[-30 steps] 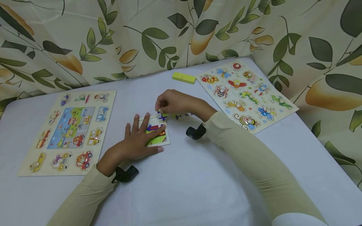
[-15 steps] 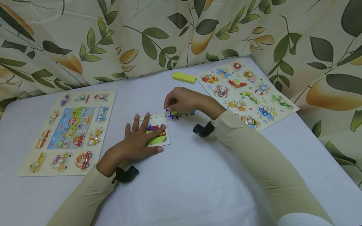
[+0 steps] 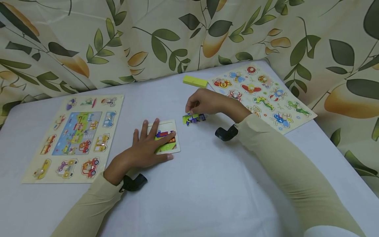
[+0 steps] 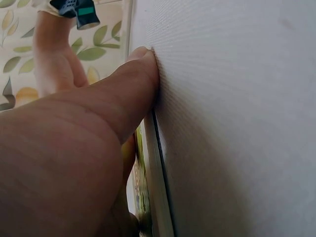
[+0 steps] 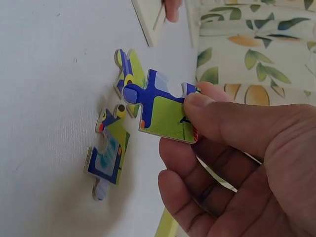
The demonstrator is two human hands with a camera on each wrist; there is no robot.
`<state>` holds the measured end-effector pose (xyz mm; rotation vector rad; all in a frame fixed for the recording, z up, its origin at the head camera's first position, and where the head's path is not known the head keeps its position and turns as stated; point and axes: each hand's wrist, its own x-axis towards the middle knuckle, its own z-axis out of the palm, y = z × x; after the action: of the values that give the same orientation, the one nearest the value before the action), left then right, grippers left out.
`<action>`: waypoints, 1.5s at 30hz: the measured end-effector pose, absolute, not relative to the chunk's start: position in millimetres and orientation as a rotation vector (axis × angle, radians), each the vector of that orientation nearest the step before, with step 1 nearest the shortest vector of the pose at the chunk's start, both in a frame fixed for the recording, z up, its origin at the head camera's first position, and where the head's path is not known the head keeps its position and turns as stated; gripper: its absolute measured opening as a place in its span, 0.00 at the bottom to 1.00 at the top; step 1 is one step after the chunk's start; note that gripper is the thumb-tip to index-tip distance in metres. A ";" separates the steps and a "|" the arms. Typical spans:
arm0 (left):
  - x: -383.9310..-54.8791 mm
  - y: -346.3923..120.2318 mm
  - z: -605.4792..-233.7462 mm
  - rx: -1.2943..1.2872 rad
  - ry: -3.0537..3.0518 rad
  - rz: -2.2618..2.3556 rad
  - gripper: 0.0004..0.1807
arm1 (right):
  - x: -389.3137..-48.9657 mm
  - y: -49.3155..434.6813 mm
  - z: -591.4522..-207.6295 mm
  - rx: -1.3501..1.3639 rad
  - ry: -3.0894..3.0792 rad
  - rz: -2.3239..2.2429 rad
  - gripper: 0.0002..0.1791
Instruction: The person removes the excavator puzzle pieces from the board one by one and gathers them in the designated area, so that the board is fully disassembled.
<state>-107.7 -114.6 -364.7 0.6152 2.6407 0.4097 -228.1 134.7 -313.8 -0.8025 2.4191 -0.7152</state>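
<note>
My left hand [image 3: 145, 149] lies spread over a small puzzle board [image 3: 170, 125] with a train picture, fingers straight across its left part. In the left wrist view its thumb [image 4: 143, 74] presses along the white cloth beside the board's edge. My right hand [image 3: 204, 102] is to the right of the board. It pinches a blue and green jigsaw piece [image 5: 170, 116] between thumb and fingers, above the table in the right wrist view. Beneath that piece are loose jigsaw pieces, one with a pale blue patch [image 5: 106, 153] and another green and blue [image 5: 133, 69].
A vehicle peg puzzle [image 3: 115, 131] lies at the left. At the back right is an insect peg puzzle [image 3: 302, 118], partly behind the right forearm. A yellow-green block [image 3: 194, 81] sits beside it. Leaf-patterned cloth [image 3: 165, 19] hangs along the table's back edge.
My right hand has moved rightward from the board's upper right corner to over the loose jigsaw pieces, away from the board. My left hand keeps its place on the board.
</note>
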 end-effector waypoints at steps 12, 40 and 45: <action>-107.8 -114.3 -365.5 0.623 2.641 0.417 0.42 | -228.2 155.6 -315.6 -0.700 2.381 -0.674 0.09; -107.9 -115.0 -367.3 0.620 2.645 0.418 0.43 | -233.3 191.9 -323.7 -0.538 2.449 -0.675 0.09; -108.4 -115.4 -368.6 0.622 2.649 0.416 0.43 | -233.1 192.7 -325.6 -0.518 2.461 -0.677 0.09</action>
<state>-108.4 -115.4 -368.6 0.6216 2.6494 0.4161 -233.1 192.7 -325.6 -0.5178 2.4611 -0.6770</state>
